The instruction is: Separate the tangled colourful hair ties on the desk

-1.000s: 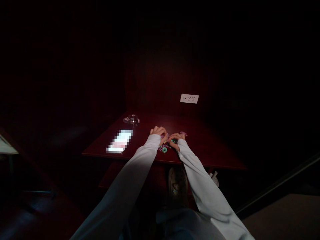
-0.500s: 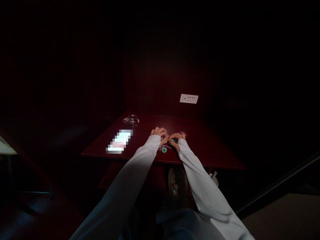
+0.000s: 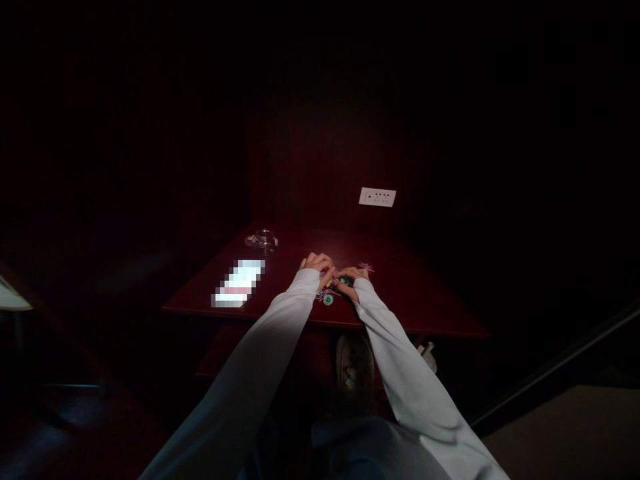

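Note:
My left hand [image 3: 317, 264] and my right hand [image 3: 351, 275] meet above the dark red table [image 3: 285, 293], fingertips nearly touching. Both are closed in a pinch on thin pink-purple thread [image 3: 329, 292], some of which trails below the fingers. A round green button-like piece [image 3: 328, 300] lies just below them on the table. More green shows under my right hand, and a small yellow spot sits by my left thumb; neither is clear enough to name. Beyond my right hand rests a separate bit of pink thread [image 3: 367, 267].
A lit, blurred-out screen [image 3: 239, 283] lies on the table to the left. Behind it stands a small clear glass-like vessel [image 3: 265, 238]. The dark back wall carries a white power socket [image 3: 377, 197]. Below the front edge a shoe [image 3: 355, 363] is visible.
The fingers have shifted slightly around the thread, and the yellow spot shows more between the hands. The green piece below stays about where it was.

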Demonstrator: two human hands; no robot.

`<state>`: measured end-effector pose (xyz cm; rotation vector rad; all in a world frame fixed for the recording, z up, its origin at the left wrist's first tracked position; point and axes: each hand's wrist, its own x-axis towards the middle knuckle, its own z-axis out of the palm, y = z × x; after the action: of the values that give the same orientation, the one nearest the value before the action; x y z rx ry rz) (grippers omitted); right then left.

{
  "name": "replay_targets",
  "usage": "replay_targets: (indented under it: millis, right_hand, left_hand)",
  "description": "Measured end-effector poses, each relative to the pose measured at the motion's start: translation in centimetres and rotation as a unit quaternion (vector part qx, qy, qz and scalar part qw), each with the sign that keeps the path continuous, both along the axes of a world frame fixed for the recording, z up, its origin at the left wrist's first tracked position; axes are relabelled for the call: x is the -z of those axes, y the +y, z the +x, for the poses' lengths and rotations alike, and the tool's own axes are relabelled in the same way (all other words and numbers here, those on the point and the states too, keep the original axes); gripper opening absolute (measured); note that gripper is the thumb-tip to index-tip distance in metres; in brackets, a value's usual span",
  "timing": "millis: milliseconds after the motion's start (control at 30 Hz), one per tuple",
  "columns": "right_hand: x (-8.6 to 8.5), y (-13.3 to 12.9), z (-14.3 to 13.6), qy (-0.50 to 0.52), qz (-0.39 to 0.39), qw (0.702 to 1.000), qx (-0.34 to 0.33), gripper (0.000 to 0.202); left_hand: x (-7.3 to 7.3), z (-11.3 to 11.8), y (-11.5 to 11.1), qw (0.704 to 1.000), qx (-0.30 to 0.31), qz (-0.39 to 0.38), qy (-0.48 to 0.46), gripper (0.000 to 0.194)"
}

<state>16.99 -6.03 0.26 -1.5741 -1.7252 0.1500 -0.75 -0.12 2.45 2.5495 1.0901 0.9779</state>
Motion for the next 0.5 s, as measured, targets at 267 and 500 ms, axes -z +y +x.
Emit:
replay_targets:
  millis: [267,500]
  right_hand:
    - [0.08,0.15,0.08,0.019,0.01,1.0,-0.001,0.022]
    - [0.06,0.1,0.08,-0.007,0.002,1.0,0.002,0.026]
  left_hand:
    - [0.26,-0.15,0.25,1.0,0.008,0.001,0.0,0.014]
    - [0.4,-0.13,0.51,1.0,0.007,0.001,-0.003,0.017]
